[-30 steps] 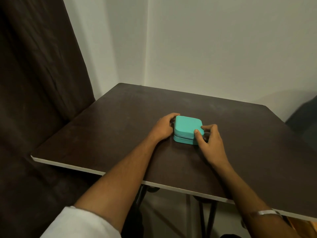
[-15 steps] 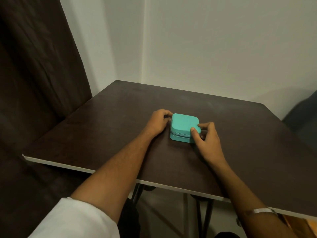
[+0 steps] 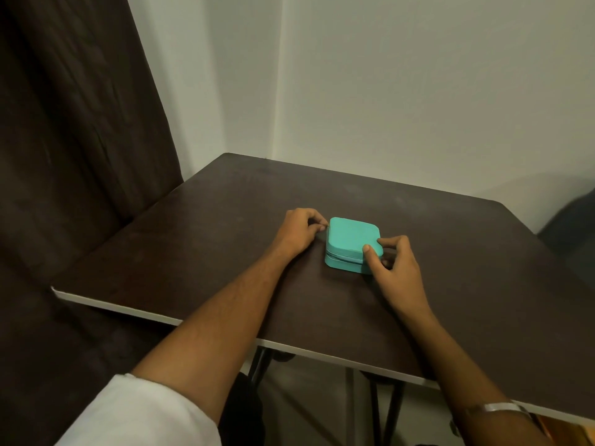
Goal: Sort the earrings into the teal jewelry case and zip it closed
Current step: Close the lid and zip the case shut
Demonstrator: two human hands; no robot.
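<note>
On the dark counter [image 3: 193, 252] sits the closed teal jewelry case [image 3: 351, 244]; left hand [image 3: 297, 231] pinches at its corner, right hand [image 3: 394, 263] clamps its side

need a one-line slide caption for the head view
Left hand pinches at the far-left corner of a closed teal jewelry case while the right hand steadies its near-right corner on a dark brown table.

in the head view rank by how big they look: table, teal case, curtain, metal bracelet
1. curtain
2. table, close to the curtain in area; the curtain hangs nearer the camera, so their order is unsure
3. teal case
4. metal bracelet, only partly visible
</note>
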